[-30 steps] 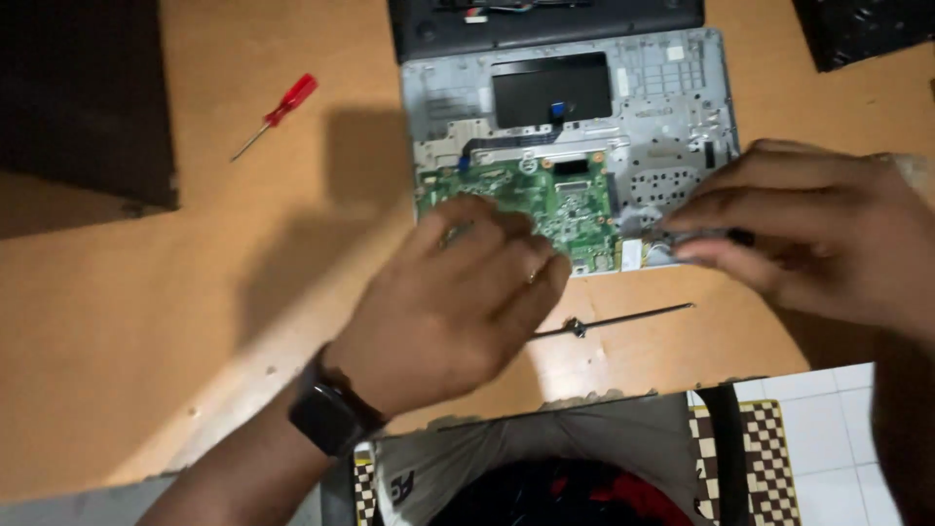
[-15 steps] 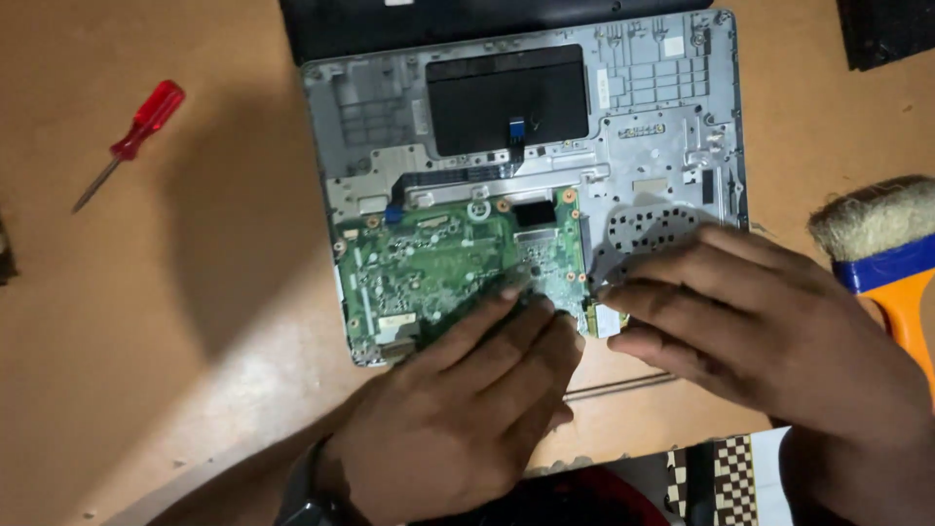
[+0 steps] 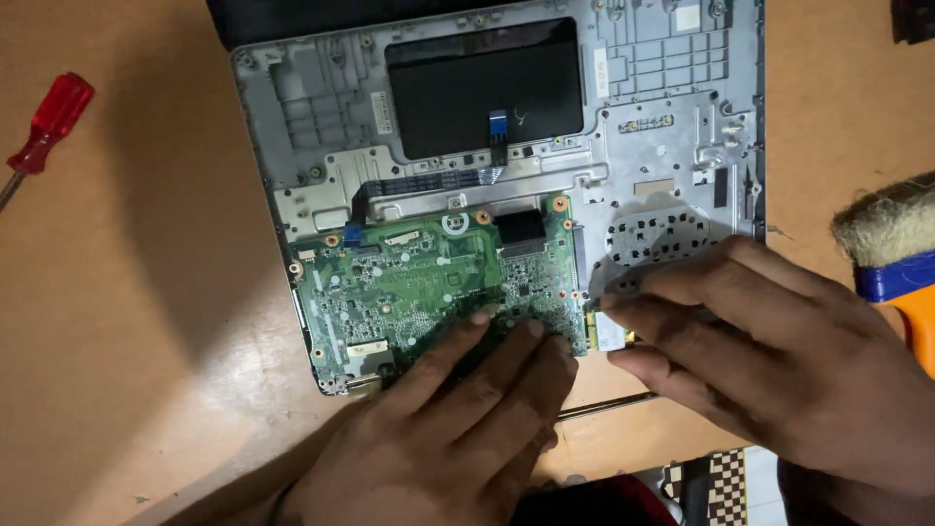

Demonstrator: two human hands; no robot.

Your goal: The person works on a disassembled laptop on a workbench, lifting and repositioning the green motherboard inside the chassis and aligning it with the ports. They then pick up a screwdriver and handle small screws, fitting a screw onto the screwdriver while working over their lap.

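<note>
An opened grey laptop base lies on the wooden table, its black touchpad underside showing. A green circuit board sits in its near left part. My left hand rests flat with its fingertips pressing on the board's near right area. My right hand lies to the right, fingertips on a small white card at the board's right edge. Neither hand grips anything.
A red-handled screwdriver lies at the far left. A brush with an orange handle and blue band lies at the right edge. A thin dark rod lies on the table near my hands. Checkered floor shows below.
The view has closed in on the laptop. Both hands stay on the board, my left fingers now spread further onto it and my right fingers at its right edge.
</note>
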